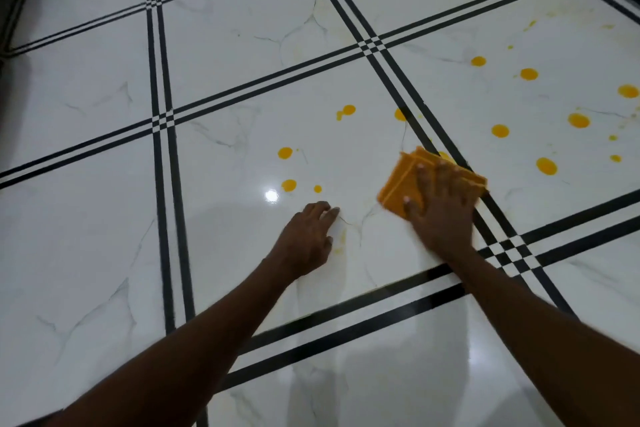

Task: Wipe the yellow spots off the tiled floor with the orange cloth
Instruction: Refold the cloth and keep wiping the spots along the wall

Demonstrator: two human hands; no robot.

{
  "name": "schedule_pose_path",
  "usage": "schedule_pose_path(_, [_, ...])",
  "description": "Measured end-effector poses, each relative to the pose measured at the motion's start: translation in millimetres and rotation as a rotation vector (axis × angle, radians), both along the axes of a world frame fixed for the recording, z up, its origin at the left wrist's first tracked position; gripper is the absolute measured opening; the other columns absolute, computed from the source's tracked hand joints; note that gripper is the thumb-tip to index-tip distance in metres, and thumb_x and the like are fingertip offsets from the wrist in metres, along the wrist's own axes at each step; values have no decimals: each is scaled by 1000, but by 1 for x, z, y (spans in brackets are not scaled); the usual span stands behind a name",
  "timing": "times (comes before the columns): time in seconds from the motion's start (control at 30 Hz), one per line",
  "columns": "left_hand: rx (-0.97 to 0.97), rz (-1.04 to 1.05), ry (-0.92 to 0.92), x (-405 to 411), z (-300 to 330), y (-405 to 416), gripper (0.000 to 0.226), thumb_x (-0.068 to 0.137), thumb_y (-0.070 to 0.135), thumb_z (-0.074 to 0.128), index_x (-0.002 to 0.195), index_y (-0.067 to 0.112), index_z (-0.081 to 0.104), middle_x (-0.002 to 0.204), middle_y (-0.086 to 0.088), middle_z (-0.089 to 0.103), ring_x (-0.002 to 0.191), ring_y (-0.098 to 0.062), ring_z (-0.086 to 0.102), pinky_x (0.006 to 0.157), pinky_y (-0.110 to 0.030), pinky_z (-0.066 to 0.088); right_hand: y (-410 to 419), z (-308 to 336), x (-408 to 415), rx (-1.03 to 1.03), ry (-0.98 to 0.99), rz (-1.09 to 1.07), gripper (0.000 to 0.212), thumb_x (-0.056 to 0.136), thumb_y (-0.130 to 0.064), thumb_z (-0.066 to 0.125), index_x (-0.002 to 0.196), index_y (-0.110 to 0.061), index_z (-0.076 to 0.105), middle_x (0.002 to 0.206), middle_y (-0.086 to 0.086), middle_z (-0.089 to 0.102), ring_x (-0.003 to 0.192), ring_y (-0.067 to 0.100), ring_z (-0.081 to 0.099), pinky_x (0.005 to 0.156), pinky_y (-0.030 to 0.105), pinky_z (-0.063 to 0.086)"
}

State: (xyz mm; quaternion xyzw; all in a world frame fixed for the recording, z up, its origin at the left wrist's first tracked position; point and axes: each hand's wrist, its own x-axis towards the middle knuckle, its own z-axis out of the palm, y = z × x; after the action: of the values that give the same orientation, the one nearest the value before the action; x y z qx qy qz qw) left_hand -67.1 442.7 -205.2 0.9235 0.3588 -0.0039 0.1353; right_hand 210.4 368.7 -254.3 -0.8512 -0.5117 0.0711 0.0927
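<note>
Right hand (441, 208) flat, pressing cloth (401, 184) on floor (104, 236); left hand (308, 239) spread, bracing. Risk: smearing spots (500, 131) across tiles.

White marble-look tiled floor (104, 218), double black lines crossing between tiles. Yellow spots (285, 152) scattered mid-floor and off right. Folded orange cloth (401, 184) flat on floor, straddling black line. Faint yellowish smear near centre.
</note>
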Motion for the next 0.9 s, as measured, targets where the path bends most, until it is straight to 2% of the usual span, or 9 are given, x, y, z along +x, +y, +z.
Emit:
schedule_pose_path(0.13, [-60, 8, 75, -21, 6, 2, 74, 88, 31, 63, 151, 3, 37, 153, -19, 40, 142, -34, 36, 112, -44, 37, -56, 12, -83, 18, 49, -51, 79, 97, -62, 27, 164, -26, 6, 170, 18, 9, 155, 44, 9, 123, 65, 2])
schedule_pose_path(0.2, [-83, -11, 98, -13, 7, 1, 75, 91, 37, 60, 154, 7, 34, 157, -17, 35, 146, -31, 30, 116, -42, 31, -61, 9, -94, -6, 46, 135, 79, 96, -62, 29, 164, -25, 11, 171, 17, 9, 156, 44, 8, 123, 62, -3])
schedule_pose_path(0.3, [-14, 54, 101, -27, 5, 1, 80, 90, 51, 53, 155, 10, 32, 159, -19, 31, 148, -32, 27, 117, -47, 29, -11, 3, -64, -7, -37, 407, 77, 98, -68, 17, 162, -25, 24, 169, 16, 18, 154, 44, 19, 121, 67, 13])
schedule_pose_path(0.4, [34, 172, 180, -59, -7, -2, 94, 86, 67, 43, 159, 16, 16, 166, -16, 14, 153, -31, 13, 120, -46, 20, 12, 2, -30, -45, 16, 242, 80, 94, -67, 20, 163, -26, 18, 169, 18, 16, 153, 46, 17, 120, 69, 11])
schedule_pose_path(0.5, [-1, 182, 200, -72, -13, -4, 96, 85, 73, 39, 161, 21, 9, 168, -11, 4, 155, -29, 4, 122, -47, 14, -12, 6, -83, 8, 40, 79, 83, 93, -64, 26, 164, -24, 13, 169, 21, 11, 154, 48, 10, 121, 69, 5])
schedule_pose_path(0.6, [-10, 162, 208, -74, -13, 1, 97, 85, 75, 39, 161, 23, 10, 168, -9, 6, 155, -28, 5, 122, -47, 15, -35, 1, -138, 8, 28, 382, 82, 94, -65, 31, 164, -27, 10, 171, 16, 5, 156, 43, 4, 124, 63, -3])
schedule_pose_path(0.67, [-18, 139, 195, -79, -13, 4, 93, 86, 72, 44, 160, 26, 10, 168, -7, 6, 155, -26, 4, 121, -45, 14, -10, -4, -124, 35, 5, 516, 77, 97, -67, 23, 163, -28, 14, 171, 14, 9, 156, 43, 11, 124, 64, 5])
schedule_pose_path(0.77, [-4, 205, 133, -90, -9, 10, 93, 85, 65, 53, 160, 24, 17, 167, -11, 10, 154, -28, 8, 120, -46, 17, 30, -2, -69, -4, -34, 349, 74, 99, -66, 11, 163, -29, 15, 169, 18, 17, 152, 46, 19, 121, 68, 12])
schedule_pose_path(0.9, [-11, 420, 129, -109, 0, 34, 105, 83, 68, 59, 160, 15, 12, 166, -16, 10, 153, -31, 9, 118, -49, 17, -14, 7, -75, 48, 36, 48, 76, 98, -61, 23, 164, -28, 5, 169, 22, 12, 154, 47, 9, 120, 70, 6])
